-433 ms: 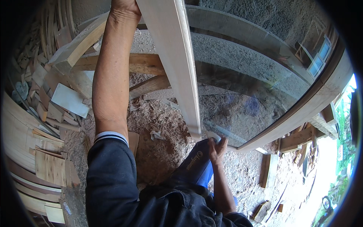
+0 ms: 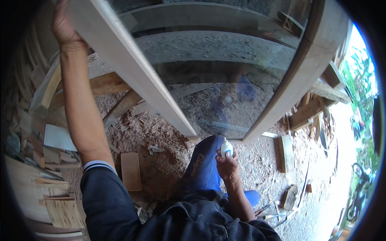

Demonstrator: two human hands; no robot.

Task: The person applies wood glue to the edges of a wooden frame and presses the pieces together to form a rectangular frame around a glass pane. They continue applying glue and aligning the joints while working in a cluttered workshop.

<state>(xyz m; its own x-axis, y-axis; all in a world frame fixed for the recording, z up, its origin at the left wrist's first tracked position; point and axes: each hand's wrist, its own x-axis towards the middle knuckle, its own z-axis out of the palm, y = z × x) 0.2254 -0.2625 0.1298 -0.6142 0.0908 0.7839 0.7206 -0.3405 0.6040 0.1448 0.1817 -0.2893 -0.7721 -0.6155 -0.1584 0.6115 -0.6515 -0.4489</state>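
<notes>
A wooden frame with a glass pane (image 2: 225, 60) stands tilted in front of me, its lower end close to my knee. High on its left side rail (image 2: 132, 60), my left hand (image 2: 66, 28) grips the outer edge; some of the fingers are hidden behind the wood. In my right hand (image 2: 228, 165) is a small white squeeze bottle (image 2: 226, 149), held upright with its nozzle up. The bottle is just below the frame's bottom corner, beside my blue trouser leg (image 2: 201, 164), and apart from the wood.
Wood shavings (image 2: 157, 124) cover the floor. Timber beams (image 2: 108, 84) lie behind the frame, and offcuts (image 2: 60, 213) are piled at the left. A flat board (image 2: 131, 172) lies near my left elbow. Wood blocks (image 2: 286, 152) lie at the right; a motorcycle (image 2: 358, 193) stands outside.
The frame has swung left at its top, with my left hand moving along on it. My right hand has drawn back slightly from the frame's lower corner, bringing the bottle into full view.
</notes>
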